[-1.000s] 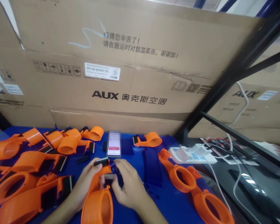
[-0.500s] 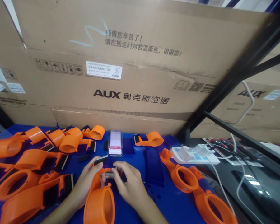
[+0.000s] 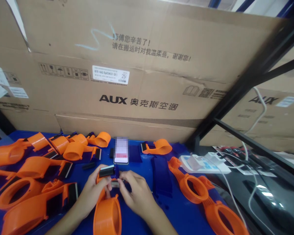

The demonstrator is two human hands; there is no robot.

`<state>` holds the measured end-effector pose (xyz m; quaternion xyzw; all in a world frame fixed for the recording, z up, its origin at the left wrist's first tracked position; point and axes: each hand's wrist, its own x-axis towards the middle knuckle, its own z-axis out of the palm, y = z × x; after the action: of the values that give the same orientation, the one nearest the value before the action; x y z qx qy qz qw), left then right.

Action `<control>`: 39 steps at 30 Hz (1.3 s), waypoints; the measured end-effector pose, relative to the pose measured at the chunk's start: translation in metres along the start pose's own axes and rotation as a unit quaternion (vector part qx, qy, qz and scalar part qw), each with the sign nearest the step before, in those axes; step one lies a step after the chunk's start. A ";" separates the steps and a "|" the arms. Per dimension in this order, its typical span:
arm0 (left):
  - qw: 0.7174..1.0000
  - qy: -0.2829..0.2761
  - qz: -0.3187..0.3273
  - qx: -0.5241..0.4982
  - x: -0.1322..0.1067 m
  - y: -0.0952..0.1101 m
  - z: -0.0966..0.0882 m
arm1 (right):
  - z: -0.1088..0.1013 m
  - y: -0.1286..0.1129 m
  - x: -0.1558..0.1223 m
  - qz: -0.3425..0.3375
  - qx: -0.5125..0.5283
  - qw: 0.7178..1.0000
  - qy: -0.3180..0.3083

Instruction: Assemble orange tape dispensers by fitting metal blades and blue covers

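Observation:
An orange tape dispenser (image 3: 107, 215) points its round hub toward me, and my left hand (image 3: 94, 187) is closed around its narrow front end. At that end sits a black strip with a pale toothed edge (image 3: 107, 170). A small dark blue flap (image 3: 116, 171) stands up beside the strip. My right hand (image 3: 137, 192) pinches the dispenser's front end from the right, thumb and fingertips close to the flap. Below the fingers a greyish roller-like part (image 3: 115, 184) shows in part. Exactly what the right fingertips grip is hidden.
Several orange tape dispensers (image 3: 26, 209) crowd the left, with others (image 3: 192, 187) at right. A phone (image 3: 121, 160) lies ahead on the blue tabletop (image 3: 142, 169), near dark blue pieces (image 3: 163, 176). A white power strip (image 3: 203, 164) with cables sits right. A large carton (image 3: 147, 85) stands behind.
My left hand has tilted the dispenser's front end, so the toothed strip and upright blue flap show more plainly. The hub has shifted slightly right. My right hand stays almost in place.

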<state>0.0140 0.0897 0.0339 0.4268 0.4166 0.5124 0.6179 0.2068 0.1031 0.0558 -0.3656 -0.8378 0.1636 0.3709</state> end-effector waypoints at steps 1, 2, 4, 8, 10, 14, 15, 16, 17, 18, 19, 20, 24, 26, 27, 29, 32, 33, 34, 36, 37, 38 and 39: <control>1.000 0.000 0.001 0.001 0.000 0.000 0.000 | -0.001 0.000 0.000 -0.003 -0.004 1.000 -0.005; 1.000 0.000 0.003 0.003 0.001 -0.001 0.000 | -0.002 0.000 0.000 -0.004 -0.007 1.000 -0.009; 1.000 0.001 0.003 0.006 0.000 0.000 0.000 | -0.004 -0.001 0.000 -0.003 -0.016 1.000 -0.014; 1.000 0.002 0.001 0.021 -0.001 0.002 0.001 | -0.007 -0.002 0.001 -0.020 -0.025 0.999 -0.025; 0.999 0.005 0.002 0.033 -0.001 0.003 0.001 | -0.008 -0.001 0.001 -0.030 -0.030 0.999 -0.029; 0.998 -0.004 0.009 0.063 -0.002 0.002 0.000 | -0.009 -0.001 0.001 -0.034 -0.048 0.998 -0.039; 0.998 -0.011 0.009 0.069 -0.002 0.001 0.000 | -0.010 -0.001 0.001 -0.035 -0.050 0.997 -0.044; 0.997 -0.020 0.008 0.074 -0.002 0.001 -0.001 | -0.012 -0.002 0.002 -0.036 -0.049 0.997 -0.050; 0.996 -0.030 0.007 0.078 -0.003 0.001 -0.001 | -0.014 -0.002 0.002 -0.037 -0.042 0.997 -0.058; 0.996 -0.039 0.006 0.080 -0.003 0.001 -0.002 | -0.016 -0.003 0.003 -0.037 -0.031 0.997 -0.067; 0.996 -0.049 0.004 0.079 -0.004 0.002 -0.003 | -0.018 -0.004 0.004 -0.037 -0.015 0.996 -0.077; 0.995 -0.059 0.002 0.076 -0.005 0.002 -0.003 | -0.021 -0.005 0.005 -0.036 0.005 0.995 -0.088; 0.994 -0.103 -0.011 0.046 -0.008 0.005 -0.002 | -0.027 -0.006 0.007 -0.017 0.078 0.989 -0.126; 0.993 -0.115 -0.019 0.032 -0.010 0.005 -0.001 | -0.027 -0.005 0.007 0.003 0.100 0.986 -0.131; 0.992 -0.118 -0.021 0.030 -0.010 0.005 0.000 | -0.027 -0.004 0.006 0.012 0.107 0.985 -0.132; 0.992 -0.120 -0.022 0.037 -0.011 0.005 0.001 | -0.026 -0.004 0.006 0.024 0.115 0.984 -0.137; 0.991 -0.123 -0.014 0.048 -0.010 0.004 0.002 | -0.025 -0.004 0.005 0.031 0.123 0.981 -0.146; 0.991 -0.125 -0.013 0.046 -0.011 0.004 0.001 | -0.025 -0.004 0.005 0.034 0.130 0.980 -0.146; 0.991 -0.127 -0.013 0.040 -0.011 0.004 0.001 | -0.025 -0.004 0.005 0.040 0.139 0.979 -0.141; 0.991 -0.133 -0.022 0.020 -0.015 0.005 0.001 | -0.025 -0.005 0.005 0.059 0.174 0.975 -0.125; 0.990 -0.138 -0.032 0.007 -0.017 0.007 0.002 | -0.025 -0.004 0.005 0.067 0.198 0.971 -0.113; 0.989 -0.144 -0.043 -0.007 -0.020 0.009 0.002 | -0.025 -0.004 0.006 0.073 0.227 0.966 -0.104; 0.987 -0.151 -0.055 -0.019 -0.022 0.011 0.003 | -0.025 -0.004 0.006 0.075 0.255 0.959 -0.102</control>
<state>0.0114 0.0684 0.0467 0.4639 0.3318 0.4151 0.7088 0.2204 0.1051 0.0775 -0.3017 -0.7718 0.4359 0.3512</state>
